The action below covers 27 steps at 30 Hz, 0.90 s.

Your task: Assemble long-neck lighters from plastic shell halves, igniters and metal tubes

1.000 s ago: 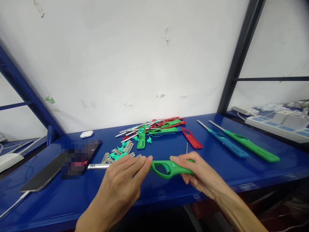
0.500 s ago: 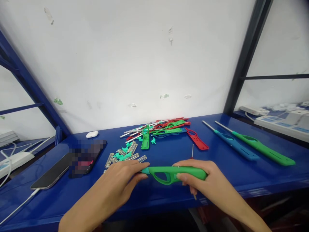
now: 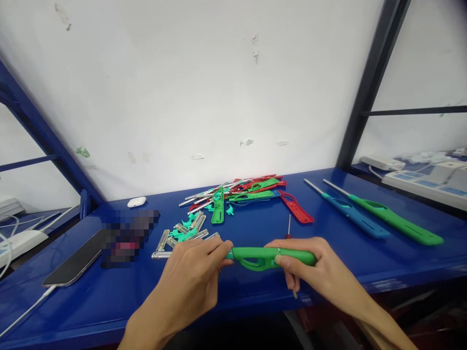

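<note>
While my left hand [image 3: 195, 272] is pinching one green lighter [image 3: 260, 253] at its teal collar, my right hand [image 3: 319, 260] is wrapping its handle end, and both sets of fingers are bent snugly around it with no gap. The lighter is lying almost level between my two hands, above the blue table [image 3: 255, 224], and its metal tube [image 3: 163, 254] is running under my left hand and poking out on the far side. One thin metal rod [image 3: 289, 223] is standing up just behind my right fingers; how they are gripping it I cannot tell.

Beyond my left hand, at least five clear capsules [image 3: 163, 240] are lying mixed with teal plastic pieces [image 3: 185, 236], too overlapped to count. Farther back, one green half-shell [image 3: 218, 211] and one red half-shell [image 3: 298, 211] are lying at the front of a heap of parts [image 3: 264, 184], whose tubes and shells I cannot count. To my right, two lighters are lying side by side: one blue lighter [image 3: 361, 223] and one second green lighter [image 3: 408, 226]. To my left, one phone [image 3: 75, 257] is lying with a white cable [image 3: 29, 312] plugged in, a pixelated patch is covering something dark beside it, and one white case [image 3: 136, 202] is sitting behind.
</note>
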Each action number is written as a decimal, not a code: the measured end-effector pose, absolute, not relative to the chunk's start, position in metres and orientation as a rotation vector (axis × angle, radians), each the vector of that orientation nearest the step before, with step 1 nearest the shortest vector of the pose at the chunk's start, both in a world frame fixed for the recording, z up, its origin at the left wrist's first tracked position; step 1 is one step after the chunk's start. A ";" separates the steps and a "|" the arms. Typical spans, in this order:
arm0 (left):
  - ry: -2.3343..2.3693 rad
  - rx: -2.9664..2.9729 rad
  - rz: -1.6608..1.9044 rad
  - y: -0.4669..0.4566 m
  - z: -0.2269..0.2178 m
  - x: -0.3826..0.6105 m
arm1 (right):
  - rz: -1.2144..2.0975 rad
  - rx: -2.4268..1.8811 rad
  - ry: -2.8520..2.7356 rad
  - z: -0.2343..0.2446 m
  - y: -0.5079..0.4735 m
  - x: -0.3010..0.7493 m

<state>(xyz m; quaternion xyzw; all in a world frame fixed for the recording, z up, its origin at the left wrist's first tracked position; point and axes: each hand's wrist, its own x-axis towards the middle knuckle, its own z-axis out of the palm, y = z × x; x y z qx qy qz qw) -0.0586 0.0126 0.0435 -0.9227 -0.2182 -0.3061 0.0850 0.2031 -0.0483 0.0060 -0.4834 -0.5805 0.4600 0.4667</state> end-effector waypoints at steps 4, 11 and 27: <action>-0.813 -2.905 -0.765 0.008 0.049 -0.064 | 1.078 -1.202 -1.472 0.007 -0.051 0.200; -0.925 -3.023 -0.751 0.007 0.059 -0.070 | 0.721 -1.300 -1.584 -0.005 -0.060 0.195; -0.532 -2.699 -0.889 0.016 0.061 -0.074 | 1.789 -0.585 -1.223 0.008 -0.060 0.200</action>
